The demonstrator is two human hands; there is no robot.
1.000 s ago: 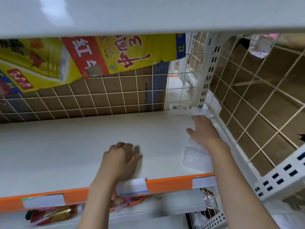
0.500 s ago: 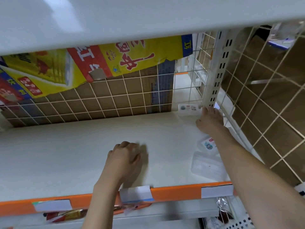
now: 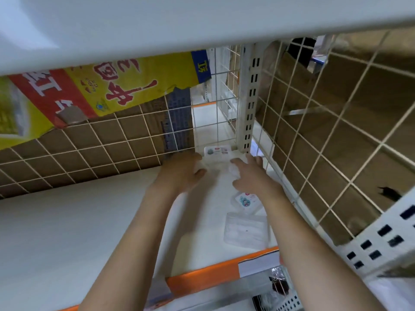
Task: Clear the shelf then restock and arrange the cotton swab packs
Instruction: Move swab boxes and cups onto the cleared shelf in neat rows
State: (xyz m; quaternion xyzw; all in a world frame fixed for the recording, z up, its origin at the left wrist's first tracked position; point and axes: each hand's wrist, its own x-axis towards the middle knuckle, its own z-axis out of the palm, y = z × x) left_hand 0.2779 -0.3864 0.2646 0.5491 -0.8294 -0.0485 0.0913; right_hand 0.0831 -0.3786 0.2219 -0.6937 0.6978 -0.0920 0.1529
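Both hands are reaching toward the rear cotton swab pack [image 3: 217,151] at one o'clock; left hand [image 3: 179,170] and right hand [image 3: 251,173] are spread, seemingly gripping nothing. Nudged, it is risking slipping through the wire grid [image 3: 222,104] behind.

We're peering into a white shelf [image 3: 67,232] with an orange front edge [image 3: 202,277], another white shelf board [image 3: 157,23] overhead. White wire grid [image 3: 101,144] runs along the back and right. Behind it at upper left sits a yellow-and-red printed carton [image 3: 107,86], brown cardboard [image 3: 336,131] at right, and a slotted white upright [image 3: 249,97] in the corner.
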